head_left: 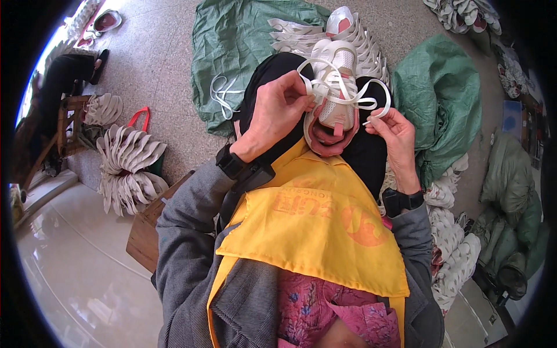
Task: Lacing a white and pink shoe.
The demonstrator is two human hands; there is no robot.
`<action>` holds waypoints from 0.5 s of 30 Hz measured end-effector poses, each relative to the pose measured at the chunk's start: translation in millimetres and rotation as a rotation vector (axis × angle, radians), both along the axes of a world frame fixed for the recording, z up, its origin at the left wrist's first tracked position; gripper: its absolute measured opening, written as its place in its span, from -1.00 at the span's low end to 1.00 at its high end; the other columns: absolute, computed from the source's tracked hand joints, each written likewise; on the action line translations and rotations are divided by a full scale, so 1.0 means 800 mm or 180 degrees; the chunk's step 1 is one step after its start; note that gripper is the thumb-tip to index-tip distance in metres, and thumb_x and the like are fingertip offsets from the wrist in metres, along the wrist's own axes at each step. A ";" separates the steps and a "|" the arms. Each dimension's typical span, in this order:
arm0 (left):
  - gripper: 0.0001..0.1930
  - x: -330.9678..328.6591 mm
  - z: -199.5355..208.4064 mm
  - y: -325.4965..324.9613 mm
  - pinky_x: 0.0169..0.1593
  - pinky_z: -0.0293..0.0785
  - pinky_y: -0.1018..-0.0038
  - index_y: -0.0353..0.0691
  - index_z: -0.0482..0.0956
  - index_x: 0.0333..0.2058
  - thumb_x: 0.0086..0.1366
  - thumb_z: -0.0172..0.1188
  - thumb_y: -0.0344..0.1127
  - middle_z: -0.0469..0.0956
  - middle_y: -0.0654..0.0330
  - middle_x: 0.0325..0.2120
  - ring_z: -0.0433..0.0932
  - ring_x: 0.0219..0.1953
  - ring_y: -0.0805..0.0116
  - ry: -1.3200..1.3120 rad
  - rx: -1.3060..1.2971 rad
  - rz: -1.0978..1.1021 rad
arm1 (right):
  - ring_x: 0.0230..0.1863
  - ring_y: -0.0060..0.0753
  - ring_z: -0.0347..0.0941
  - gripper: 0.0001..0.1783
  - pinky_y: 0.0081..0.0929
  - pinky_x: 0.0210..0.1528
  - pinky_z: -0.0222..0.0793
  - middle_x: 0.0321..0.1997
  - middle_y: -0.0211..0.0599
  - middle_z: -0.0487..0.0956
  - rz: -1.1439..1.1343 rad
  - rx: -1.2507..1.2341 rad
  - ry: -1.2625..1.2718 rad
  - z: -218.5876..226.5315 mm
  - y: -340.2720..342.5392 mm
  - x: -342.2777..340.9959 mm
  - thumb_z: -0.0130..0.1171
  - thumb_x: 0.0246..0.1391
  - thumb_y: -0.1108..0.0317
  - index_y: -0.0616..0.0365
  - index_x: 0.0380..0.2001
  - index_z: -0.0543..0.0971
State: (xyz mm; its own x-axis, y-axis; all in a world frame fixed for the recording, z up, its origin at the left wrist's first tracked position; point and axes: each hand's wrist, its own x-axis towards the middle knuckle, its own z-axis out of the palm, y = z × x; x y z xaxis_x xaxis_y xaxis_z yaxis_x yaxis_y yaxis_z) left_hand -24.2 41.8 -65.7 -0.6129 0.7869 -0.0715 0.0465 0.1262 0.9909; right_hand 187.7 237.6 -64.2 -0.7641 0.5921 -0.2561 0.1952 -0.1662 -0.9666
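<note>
A white and pink shoe upper [338,53] lies between my knees, its pink-lined opening toward me and its toe pointing away. White shoelace [348,100] is threaded through it, with loose loops standing over the tongue. On the shoe's left side, my left hand [277,113] pinches the lace between thumb and fingers. To the right, my right hand [399,136] grips the lace near its tip, close to the shoe opening. The lace bows up in arcs between both hands. A yellow apron [313,214] covers my lap just below the shoe.
Stacked white shoe uppers [371,49] stand beyond my knees. A spare lace bundle [223,95] lies on a green sack [232,35]; another green sack [438,98] is at right. More uppers [130,165] sit on the left floor. A person's dark-clothed leg [67,72] shows far left.
</note>
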 end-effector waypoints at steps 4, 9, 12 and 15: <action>-0.87 0.008 0.007 -0.002 -0.27 0.59 0.59 -0.37 0.43 -0.39 0.21 0.22 -0.64 0.62 0.21 -0.50 0.66 -0.37 0.55 0.0428 -0.0134 0.0105 | -0.26 -0.55 0.63 -0.86 -0.57 -0.14 0.62 -0.27 -0.31 0.66 -0.0032 0.0015 -0.0019 0.001 -0.002 -0.002 0.28 0.20 0.51 0.31 -0.18 0.61; -0.86 0.018 0.017 0.007 -0.38 0.48 0.41 -0.33 0.44 -0.37 0.14 0.20 -0.65 0.53 0.09 -0.50 0.59 -0.48 0.25 0.1580 0.0183 0.0131 | -0.25 -0.52 0.63 -0.87 -0.54 -0.11 0.63 -0.26 -0.30 0.66 -0.0130 -0.0002 0.0226 0.001 -0.008 -0.007 0.28 0.18 0.55 0.31 -0.20 0.59; -0.86 0.027 0.023 0.011 -0.40 0.44 0.32 -0.30 0.45 -0.37 0.12 0.19 -0.64 0.48 0.05 -0.48 0.54 -0.46 0.06 0.1895 0.0268 0.0050 | -0.24 -0.52 0.63 -0.88 -0.54 -0.10 0.63 -0.25 -0.30 0.66 -0.0178 0.0007 0.0297 -0.004 -0.011 -0.010 0.27 0.18 0.56 0.31 -0.21 0.59; -0.86 0.027 0.022 0.010 -0.39 0.46 0.41 -0.31 0.43 -0.39 0.17 0.21 -0.64 0.53 0.15 -0.52 0.57 -0.48 0.32 0.1817 0.0120 -0.0023 | -0.24 -0.53 0.63 -0.88 -0.53 -0.10 0.63 -0.25 -0.31 0.66 -0.0218 0.0004 0.0369 -0.005 -0.013 -0.012 0.26 0.18 0.57 0.30 -0.21 0.59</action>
